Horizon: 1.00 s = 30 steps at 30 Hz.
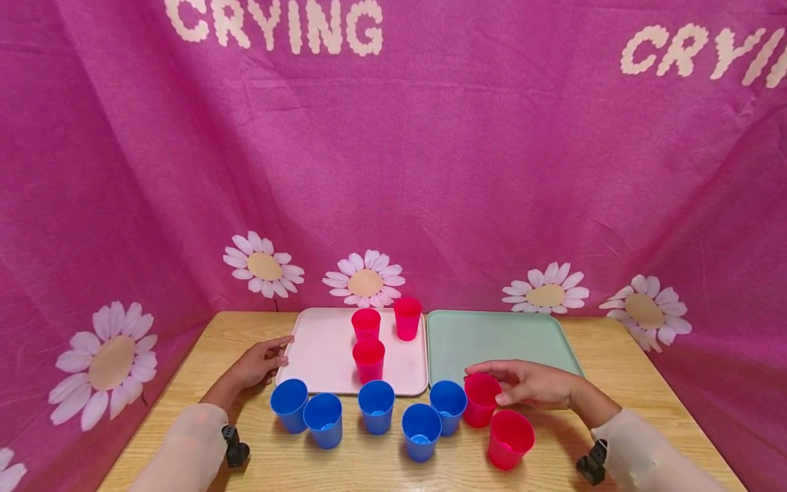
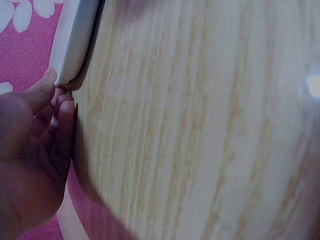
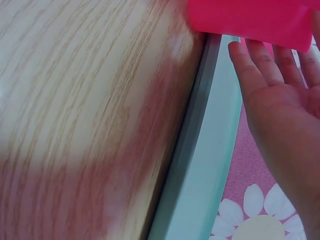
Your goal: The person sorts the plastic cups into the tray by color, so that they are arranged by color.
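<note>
The work looks part done, judged by where the cups are: three red, tapered, plastic-looking cups (image 1: pixel 369 362) stand upright on the pale pink rectangular tray (image 1: pixel 320 348); seven cups are left off the trays, in front of them; of these, five blue, tapered, plastic-looking cups (image 1: pixel 376 408) stand upright on the pale wood-grained worktop (image 1: pixel 363 471).

The right hand (image 1: pixel 531 383) grasps a red cup (image 1: pixel 479 411) between thumb and fingers, just beside a blue one; whether its base touches the worktop I cannot tell; another red cup (image 1: pixel 512 444) stands near it, ungripped; the left hand (image 1: pixel 255 365) pinches the pink tray at its left edge.

Counted: five red cups; five blue cups; two trays, the pink one and a pale green rectangular tray (image 1: pixel 504 338) beside it; two hands.
</note>
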{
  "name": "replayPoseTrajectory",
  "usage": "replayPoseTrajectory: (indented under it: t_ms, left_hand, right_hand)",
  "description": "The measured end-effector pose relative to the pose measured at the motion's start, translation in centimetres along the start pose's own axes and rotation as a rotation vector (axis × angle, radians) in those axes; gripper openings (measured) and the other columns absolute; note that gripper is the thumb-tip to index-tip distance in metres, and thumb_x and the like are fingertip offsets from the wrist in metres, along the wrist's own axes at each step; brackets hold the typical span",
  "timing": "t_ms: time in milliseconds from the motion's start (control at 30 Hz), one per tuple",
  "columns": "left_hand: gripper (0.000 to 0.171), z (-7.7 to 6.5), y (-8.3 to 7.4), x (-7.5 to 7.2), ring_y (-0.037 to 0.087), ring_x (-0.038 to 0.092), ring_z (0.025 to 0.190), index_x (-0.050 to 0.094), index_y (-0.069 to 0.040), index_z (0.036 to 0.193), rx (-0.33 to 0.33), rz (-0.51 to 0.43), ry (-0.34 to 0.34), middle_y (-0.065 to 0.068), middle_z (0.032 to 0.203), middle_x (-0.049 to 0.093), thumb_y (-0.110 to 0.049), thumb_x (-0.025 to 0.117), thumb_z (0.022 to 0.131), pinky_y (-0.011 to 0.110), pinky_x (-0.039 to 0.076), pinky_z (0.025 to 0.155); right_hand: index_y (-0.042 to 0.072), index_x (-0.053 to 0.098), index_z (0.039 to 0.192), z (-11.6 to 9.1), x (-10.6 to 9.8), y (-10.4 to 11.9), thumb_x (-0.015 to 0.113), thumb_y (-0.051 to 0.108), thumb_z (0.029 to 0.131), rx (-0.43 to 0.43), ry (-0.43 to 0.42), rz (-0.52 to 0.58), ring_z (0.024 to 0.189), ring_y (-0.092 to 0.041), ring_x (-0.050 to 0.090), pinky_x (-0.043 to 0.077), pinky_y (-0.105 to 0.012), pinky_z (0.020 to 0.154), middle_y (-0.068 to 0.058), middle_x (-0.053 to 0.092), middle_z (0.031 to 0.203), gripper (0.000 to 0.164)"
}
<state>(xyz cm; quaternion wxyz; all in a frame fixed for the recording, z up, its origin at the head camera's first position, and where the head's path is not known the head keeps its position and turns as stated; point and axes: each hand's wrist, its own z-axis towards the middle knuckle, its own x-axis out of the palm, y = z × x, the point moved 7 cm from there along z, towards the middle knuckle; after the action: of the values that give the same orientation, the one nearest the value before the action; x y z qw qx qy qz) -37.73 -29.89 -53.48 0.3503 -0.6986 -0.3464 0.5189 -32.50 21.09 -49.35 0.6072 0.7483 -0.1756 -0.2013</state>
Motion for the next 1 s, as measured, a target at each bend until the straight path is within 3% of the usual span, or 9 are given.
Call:
replayPoseTrajectory:
  t_ms: [500,733,1000]
  left_hand:
    - [0.058,0.0,-0.1,0.0,0.021,0.050,0.074,0.040,-0.009,0.158,0.000,0.024,-0.005,0.011,0.098,0.052,-0.003,0.058,0.103,0.027,0.046,0.060]
    - [0.058,0.0,-0.2,0.1,0.021,0.050,0.074,0.040,-0.009,0.158,0.008,0.034,-0.005,0.011,0.099,0.052,-0.003,0.058,0.103,0.027,0.046,0.060]
    - [0.059,-0.1,-0.2,0.0,0.021,0.049,0.074,0.040,-0.010,0.159,0.008,0.035,-0.008,0.011,0.097,0.051,-0.003,0.059,0.103,0.027,0.046,0.059]
  right_hand:
    - [0.006,0.040,0.158,-0.2,-0.4,0.8,0.060,0.010,0.102,0.007,-0.043,-0.023,0.137,-0.021,0.049,0.050,-0.038,0.106,-0.014,0.048,0.154,0.059]
    - [0.001,0.037,0.157,0.1,-0.9,1.9,0.059,0.008,0.102,-0.030,-0.032,-0.008,0.137,-0.021,0.050,0.049,-0.038,0.108,-0.015,0.047,0.154,0.060]
    - [-0.001,0.034,0.157,1.6,-2.0,3.1,0.057,0.005,0.103,-0.036,-0.080,0.019,0.134,-0.024,0.050,0.051,-0.037,0.105,-0.014,0.047,0.152,0.059]
